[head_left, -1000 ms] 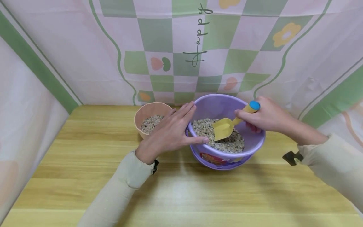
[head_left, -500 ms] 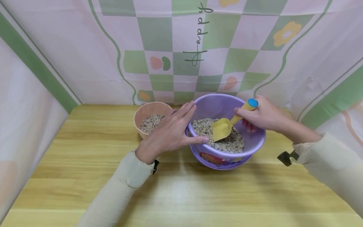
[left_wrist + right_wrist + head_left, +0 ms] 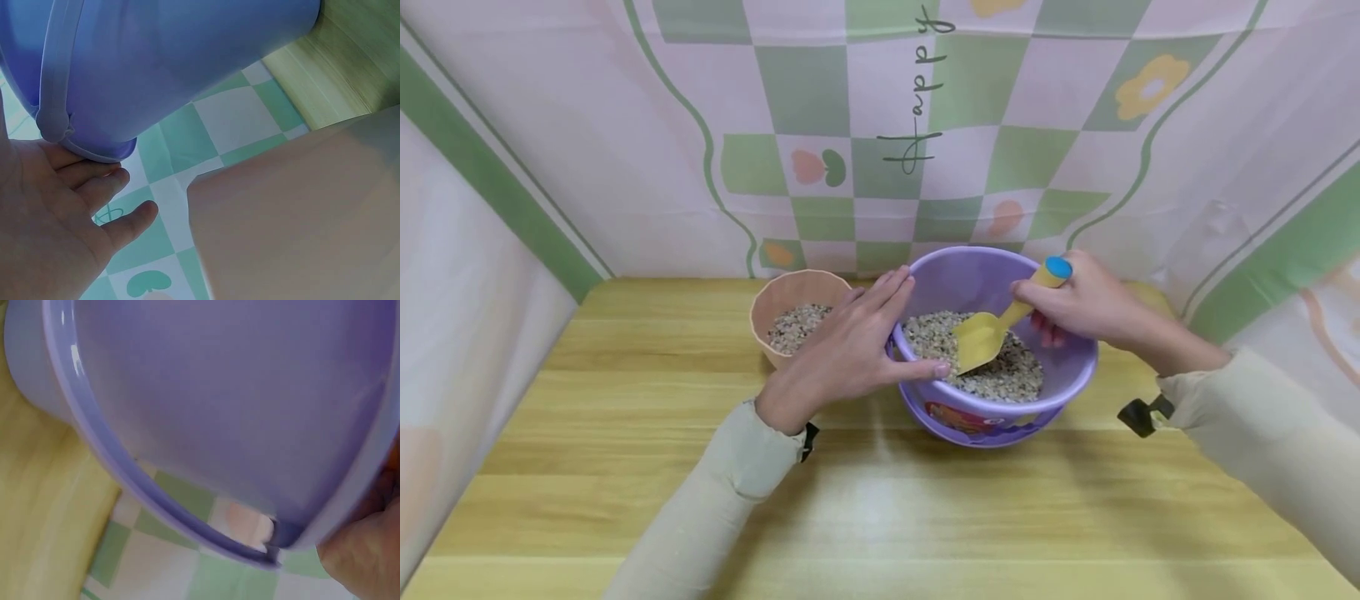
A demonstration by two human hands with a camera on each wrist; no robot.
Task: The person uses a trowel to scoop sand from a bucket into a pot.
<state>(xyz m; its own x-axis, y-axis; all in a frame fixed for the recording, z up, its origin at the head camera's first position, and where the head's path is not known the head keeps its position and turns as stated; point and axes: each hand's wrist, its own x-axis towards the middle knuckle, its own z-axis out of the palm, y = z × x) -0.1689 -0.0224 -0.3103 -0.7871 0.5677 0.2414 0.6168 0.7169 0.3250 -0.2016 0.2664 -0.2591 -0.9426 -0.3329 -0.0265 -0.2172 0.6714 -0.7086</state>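
A purple bucket (image 3: 973, 421) stands on the table with a bed of pale gravel (image 3: 1003, 375) inside. My right hand (image 3: 1086, 304) grips the handle of a yellow toy shovel (image 3: 979, 337) with a blue end cap; its blade tip is down in the gravel. My left hand (image 3: 850, 350) rests against the bucket's left rim, fingers straight, thumb lying over the front rim. In the left wrist view, fingertips of that hand (image 3: 62, 212) touch the bucket rim (image 3: 103, 150). The right wrist view shows the bucket's outer wall (image 3: 219, 406) and part of the right hand (image 3: 365, 553); the shovel is hidden there.
Left of the bucket, partly behind my left hand, stands a peach faceted bowl (image 3: 767, 308) holding similar gravel. The wooden table (image 3: 850, 517) meets a checked cloth backdrop (image 3: 887, 167) at its back edge, with cloth on both sides.
My right hand has moved slightly left with the shovel, and the blade has pushed further left through the gravel. The left hand keeps its place on the bucket.
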